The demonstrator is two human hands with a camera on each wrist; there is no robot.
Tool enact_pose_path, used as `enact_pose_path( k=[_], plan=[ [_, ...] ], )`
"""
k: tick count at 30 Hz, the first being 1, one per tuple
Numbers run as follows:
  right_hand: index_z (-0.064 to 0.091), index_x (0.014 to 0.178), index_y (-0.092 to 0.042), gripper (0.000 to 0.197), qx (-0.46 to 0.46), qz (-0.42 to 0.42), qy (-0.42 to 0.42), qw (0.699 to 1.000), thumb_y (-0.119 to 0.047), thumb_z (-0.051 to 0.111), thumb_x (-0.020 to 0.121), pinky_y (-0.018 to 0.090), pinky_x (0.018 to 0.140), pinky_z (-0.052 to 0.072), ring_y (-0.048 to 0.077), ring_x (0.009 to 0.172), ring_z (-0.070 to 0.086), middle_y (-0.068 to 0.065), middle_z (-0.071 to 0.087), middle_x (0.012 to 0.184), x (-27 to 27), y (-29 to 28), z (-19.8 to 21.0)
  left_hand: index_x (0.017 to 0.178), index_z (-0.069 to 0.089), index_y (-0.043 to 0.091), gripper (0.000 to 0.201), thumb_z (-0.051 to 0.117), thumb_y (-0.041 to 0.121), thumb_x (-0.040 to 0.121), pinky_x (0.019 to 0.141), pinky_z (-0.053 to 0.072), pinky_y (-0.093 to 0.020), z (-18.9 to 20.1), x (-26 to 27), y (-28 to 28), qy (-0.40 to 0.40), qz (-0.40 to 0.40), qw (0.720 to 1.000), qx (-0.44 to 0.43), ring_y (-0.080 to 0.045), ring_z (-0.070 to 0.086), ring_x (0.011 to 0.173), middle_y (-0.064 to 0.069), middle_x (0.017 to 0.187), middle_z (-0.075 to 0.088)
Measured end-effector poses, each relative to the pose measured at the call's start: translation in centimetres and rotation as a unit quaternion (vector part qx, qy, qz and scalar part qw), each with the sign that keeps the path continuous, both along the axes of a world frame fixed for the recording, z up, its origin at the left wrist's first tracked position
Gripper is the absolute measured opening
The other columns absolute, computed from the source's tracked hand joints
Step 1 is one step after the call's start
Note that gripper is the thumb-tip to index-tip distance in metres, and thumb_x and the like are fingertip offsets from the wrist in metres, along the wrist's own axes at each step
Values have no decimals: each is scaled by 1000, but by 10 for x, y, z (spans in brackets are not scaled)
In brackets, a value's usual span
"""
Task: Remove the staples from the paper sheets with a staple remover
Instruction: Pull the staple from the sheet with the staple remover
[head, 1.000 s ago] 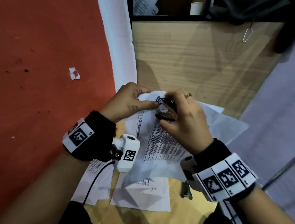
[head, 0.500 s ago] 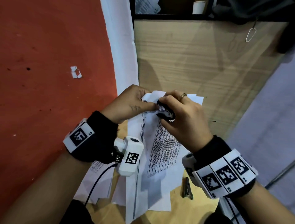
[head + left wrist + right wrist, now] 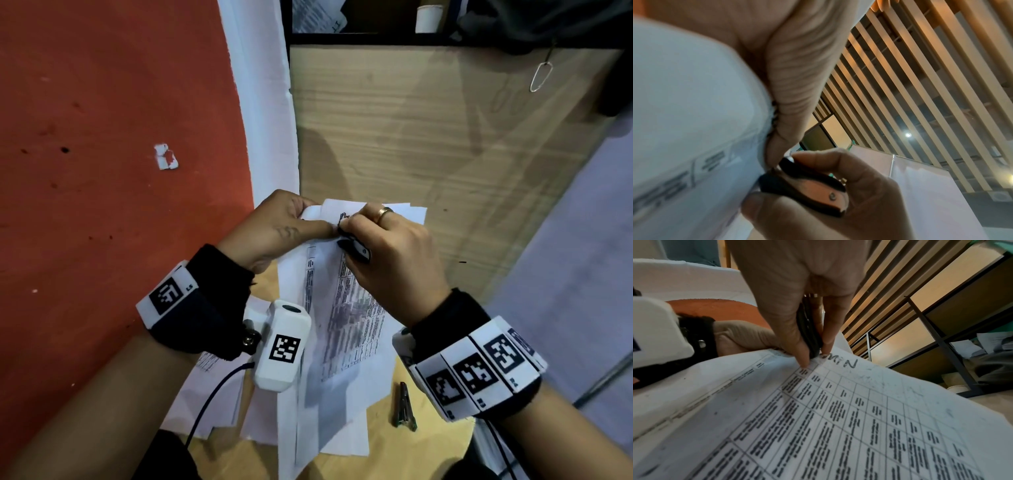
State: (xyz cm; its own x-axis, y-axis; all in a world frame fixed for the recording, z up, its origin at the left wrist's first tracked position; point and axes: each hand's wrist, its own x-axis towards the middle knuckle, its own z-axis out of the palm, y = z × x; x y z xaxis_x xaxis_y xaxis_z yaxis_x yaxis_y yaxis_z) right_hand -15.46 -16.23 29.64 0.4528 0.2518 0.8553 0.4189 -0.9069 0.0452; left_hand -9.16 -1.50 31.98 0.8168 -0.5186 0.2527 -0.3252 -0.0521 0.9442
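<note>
Since a second ago the loose spread of sheets has been gathered, and the held paper sheets [image 3: 346, 308] now hang narrower and more folded lengthwise above the table [image 3: 428, 144], with both hands drawn closer together at their top edge. At that edge the left hand [image 3: 281, 233] pinches the upper left corner of the sheets, its thumb lying along the front and its fingers curled behind. Just beside it, touching its thumb tip, the right hand [image 3: 394, 253] is clamped on the black staple remover [image 3: 354, 248], thumb on one side and fingers on the other, squeezing it shut against the paper's corner. From the right wrist view the remover [image 3: 809, 337] presses onto the printed sheets [image 3: 838, 426] near some handwriting; whether a staple is caught there cannot be told. On the table under the held sheets lie more papers [image 3: 219, 394], and a small dark metal clip [image 3: 404, 406] sits beside the right wrist. A torn scrap of paper [image 3: 166, 157] lies on the red floor [image 3: 102, 171].
</note>
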Motion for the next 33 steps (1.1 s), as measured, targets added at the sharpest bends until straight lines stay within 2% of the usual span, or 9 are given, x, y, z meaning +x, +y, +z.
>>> enact_pose_path(
  k=[4, 8, 10, 13, 17, 24, 26, 29, 33],
  plan=[
    [65, 79, -4, 11, 24, 24, 16, 999, -7, 68, 68, 36, 44, 49, 35, 60, 62, 11, 63, 75, 2, -2, -2, 93, 67, -9, 21, 71, -1, 74, 71, 51, -23, -2, 0, 3, 2, -18, 1000, -6, -16, 61, 78, -22, 93, 66],
    [67, 82, -8, 16, 64, 58, 41, 995, -11, 67, 66, 38, 49, 52, 33, 64, 65, 8, 66, 79, 3, -4, -3, 100, 65, -11, 40, 78, 6, 66, 86, 50, -36, -5, 2, 4, 9, -48, 999, -3, -25, 61, 90, -31, 106, 65],
    [69, 83, -11, 19, 98, 68, 48, 992, -12, 69, 64, 39, 52, 52, 30, 67, 66, 4, 67, 79, 2, -5, -2, 98, 68, -2, 33, 76, 6, 67, 86, 53, -33, -5, 3, 5, 8, -55, 998, -8, -20, 64, 89, -21, 101, 69],
    [72, 82, -14, 18, 159, 78, 54, 983, -16, 73, 64, 33, 59, 50, 17, 69, 64, -1, 68, 75, 1, -6, -1, 90, 69, 7, 20, 68, 3, 71, 70, 54, -18, -7, 5, 6, 19, -59, 998, -25, -7, 68, 76, 1, 82, 74],
    [73, 81, -12, 23, 233, 108, 69, 964, -11, 81, 60, 14, 67, 45, 6, 74, 61, -6, 68, 75, 0, -11, 1, 90, 67, 7, 16, 62, -3, 78, 66, 53, -15, -10, 9, 9, 33, -43, 998, -25, -4, 68, 70, 5, 76, 74],
    [73, 84, -15, 25, 201, 52, 98, 973, -14, 80, 60, 33, 69, 51, 14, 75, 65, -2, 70, 80, 7, -17, -4, 97, 65, 7, 13, 56, 2, 90, 65, 55, -19, -20, 16, 11, -11, 22, 1000, 4, -6, 67, 69, 2, 81, 73],
    [72, 86, -14, 25, 183, 20, 105, 977, -14, 79, 62, 37, 69, 53, 21, 78, 66, 1, 70, 83, 14, -24, -10, 105, 65, 5, 15, 59, 9, 91, 77, 54, -27, -23, 21, 14, -63, 42, 997, 28, -13, 68, 83, -7, 96, 72],
    [72, 93, -11, 31, 170, -6, 139, 976, -15, 80, 64, 38, 73, 53, 27, 83, 66, 5, 70, 89, 22, -32, -19, 103, 66, 5, 44, 65, 41, 79, 86, 53, -47, -29, 29, 18, -117, 67, 989, 62, -32, 67, 97, -17, 103, 71],
    [70, 98, -9, 40, 169, 6, 179, 969, -16, 83, 61, 28, 77, 46, 25, 88, 64, 6, 67, 97, 29, -36, -26, 106, 65, 9, 76, 68, 72, 63, 87, 48, -58, -40, 44, 21, -138, 89, 984, 67, -28, 63, 86, -23, 98, 67]
  ],
)
